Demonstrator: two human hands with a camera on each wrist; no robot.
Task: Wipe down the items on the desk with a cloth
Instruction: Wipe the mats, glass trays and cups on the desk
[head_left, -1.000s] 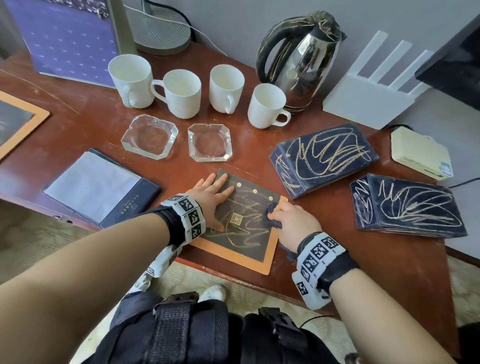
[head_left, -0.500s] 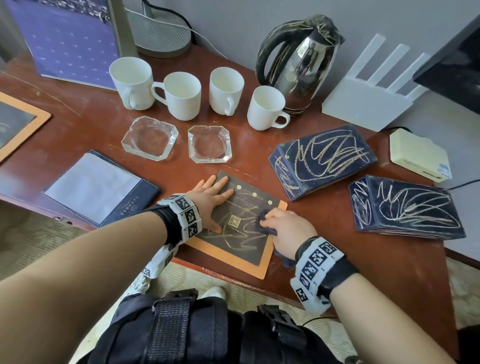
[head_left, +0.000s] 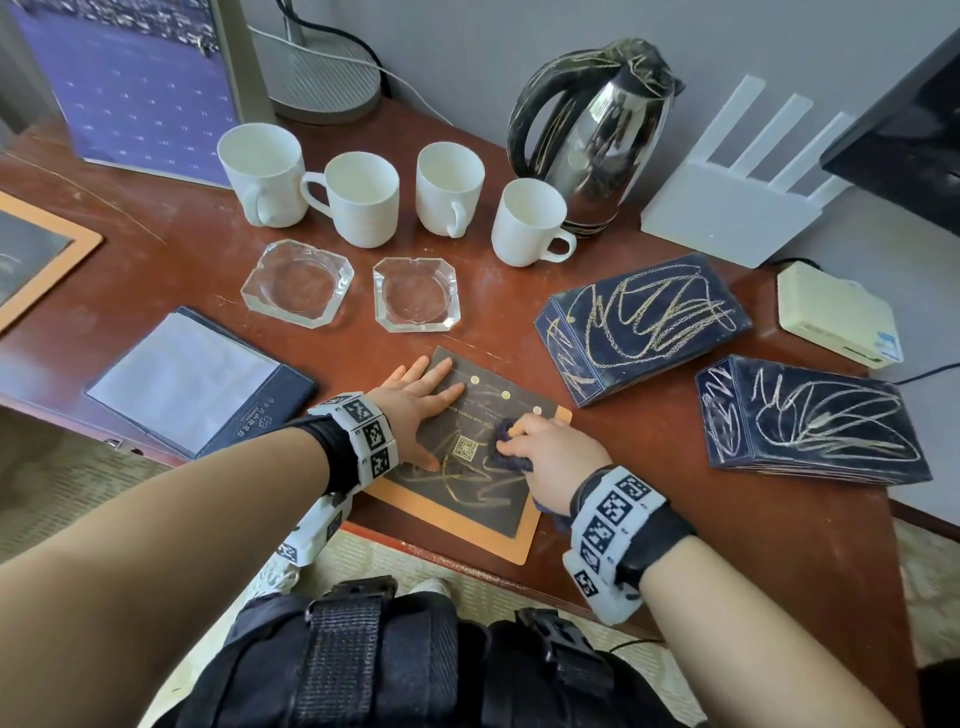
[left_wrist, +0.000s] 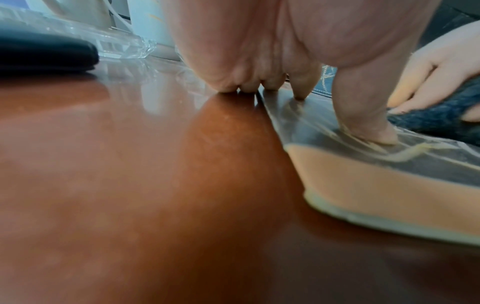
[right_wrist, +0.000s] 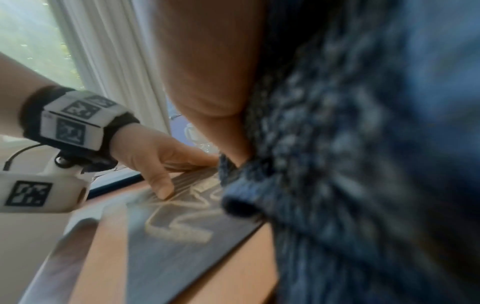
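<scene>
At the front of the worktop (head_left: 727, 519): left hand (head_left: 415, 410) flat, fingers spread, pressing the dark card (head_left: 483, 493). Right hand (head_left: 550, 457) curled around blue cloth (head_left: 506, 449), on the card's scribbles.

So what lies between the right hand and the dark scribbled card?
A bunched dark blue cloth, gripped by the right hand, presses on the orange-bordered dark card; the head view shows it.

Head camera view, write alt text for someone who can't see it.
A right hand rubs a dark blue cloth over a scribbled card that the left hand presses flat on a wooden desk. Behind stand four white mugs, two glass ashtrays and a kettle.
</scene>
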